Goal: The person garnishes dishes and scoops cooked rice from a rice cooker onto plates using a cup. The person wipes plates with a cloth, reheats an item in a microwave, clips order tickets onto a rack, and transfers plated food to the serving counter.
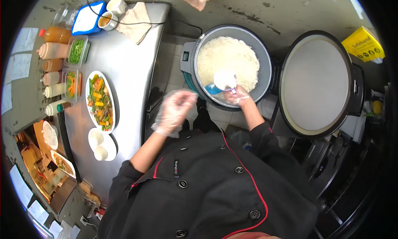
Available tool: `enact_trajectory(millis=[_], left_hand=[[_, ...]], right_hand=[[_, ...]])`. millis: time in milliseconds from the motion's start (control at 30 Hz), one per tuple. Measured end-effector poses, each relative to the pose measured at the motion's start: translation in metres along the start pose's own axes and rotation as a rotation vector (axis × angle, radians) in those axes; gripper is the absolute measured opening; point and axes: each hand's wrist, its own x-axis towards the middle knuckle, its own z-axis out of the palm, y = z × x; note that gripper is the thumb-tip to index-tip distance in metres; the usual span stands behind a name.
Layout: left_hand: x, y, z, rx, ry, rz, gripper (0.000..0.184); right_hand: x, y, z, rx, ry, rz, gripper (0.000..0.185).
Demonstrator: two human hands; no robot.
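Observation:
My right hand (238, 97), in a clear glove, is closed on a small cup (226, 80) heaped with white rice. It is over the near edge of a large round cooker (267, 69) full of rice (222, 52). A blue utensil (213, 89) lies just left of the cup, its handle hidden. My left hand (176, 109), also gloved, hangs between the steel counter and the cooker, touching neither. Its fingers are bent and blurred. On the counter are an oval plate of cooked vegetables (100, 103) and a smaller plate (111, 146) with two rice mounds (100, 152).
The cooker's open lid (317, 85) stands at the right. Sauce bottles (54, 50), tubs of chopped greens (77, 51) and carrot (71, 84), a blue-rimmed container (88, 18), cups (107, 21) and a cloth (136, 22) line the steel counter (128, 79). A cable crosses its far end.

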Motion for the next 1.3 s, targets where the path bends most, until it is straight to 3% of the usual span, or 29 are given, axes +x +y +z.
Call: enact_trajectory(millis=[33,67,100,133,233,300,367,400,433,467,500,533,567,600,667,733,800,867,900,1000,1067,1100,1167,1267,1300], left_hand=[[0.009,-0.002,0.021,0.013,-0.048,0.006,0.019],[0.015,-0.002,0.044,0.036,-0.036,0.147,0.02],[0.03,-0.02,0.064,0.092,0.006,0.34,0.025],[0.036,0.004,0.074,0.364,0.022,0.458,0.029],[0.056,0.012,0.102,0.351,0.215,0.472,0.024],[0.069,0.024,0.102,0.427,0.253,0.5,0.02],[0.087,0.034,0.09,0.587,0.174,0.67,0.018],[0.09,0.039,0.085,0.669,0.133,0.753,0.017],[0.09,0.044,0.086,0.635,0.22,0.765,0.019],[0.098,0.041,0.079,0.729,0.294,0.923,0.017],[0.112,0.039,0.067,0.821,0.37,1.08,0.018],[0.122,0.034,0.059,0.911,0.447,1.238,0.02],[0.121,0.043,0.058,0.649,0.377,0.888,0.022],[0.129,0.038,0.051,0.604,0.325,0.863,0.024],[0.123,0.058,0.034,0.484,-0.036,0.488,0.025],[0.143,0.031,0.03,0.409,0.033,0.686,0.023],[0.146,0.026,0.03,0.35,0.092,0.758,0.023],[0.141,0.047,0.036,0.306,0.152,0.726,0.023],[0.143,0.049,0.039,0.3,0.195,0.818,0.026],[0.151,0.044,0.039,0.306,0.152,0.593,0.029],[0.154,0.041,0.043,0.37,0.196,0.656,0.032],[0.155,0.041,0.047,0.402,0.216,0.691,0.033],[0.15,0.049,0.057,0.403,0.191,0.704,0.036],[0.133,0.067,0.074,0.376,0.166,0.677,0.04],[0.13,0.07,0.078,0.361,0.15,0.662,0.04]], right_hand=[[0.004,0.006,0.004,-0.049,-0.188,-0.117,0.015],[0.006,0.018,0.022,-0.056,-0.275,-0.275,0.014],[0.009,0.033,0.057,-0.046,-0.01,-0.431,0.016],[0.012,0.042,0.082,-0.03,0.258,-0.582,0.017],[0.063,0.041,0.024,-0.013,-0.127,-0.808,0.025],[0.053,0.046,0.061,-0.03,-0.112,-0.848,0.027],[0.038,0.049,0.099,-0.05,-0.096,-0.879,0.03],[0.038,0.047,0.097,-0.309,-0.099,-0.917,0.037],[0.038,0.04,0.092,-0.57,-0.101,-0.948,0.043],[0.035,0.029,0.088,-0.834,-0.101,-0.971,0.05],[0.022,0.007,0.081,-1.495,0.112,-0.59,0.064],[0.025,0.001,0.074,-1.857,0.236,-0.388,0.062],[0.033,-0.002,0.063,-2.2,0.37,-0.156,0.062],[0.042,-0.005,0.049,-2.518,0.519,0.111,0.062],[0.06,-0.003,0.013,-2.535,0.512,0.029,0.063],[0.058,-0.009,0.011,-2.488,0.457,0.015,0.065],[0.032,-0.014,0.035,-2.351,0.378,0.062,0.067],[-0.001,-0.02,0.051,-2.111,0.418,-0.309,0.053],[-0.018,-0.022,0.056,-1.984,0.43,-0.479,0.046],[-0.058,-0.008,0.065,-0.84,0.386,-0.545,0.036],[-0.088,0.003,0.103,-0.718,0.387,-0.634,0.025],[-0.1,0.004,0.119,-0.836,0.551,-0.626,0.031],[-0.093,0.014,0.143,-1.35,0.64,-1.268,0.039],[-0.09,0.04,0.175,-1.521,0.689,-1.478,0.044],[-0.083,0.041,0.167,-1.588,0.76,-1.454,0.048]])
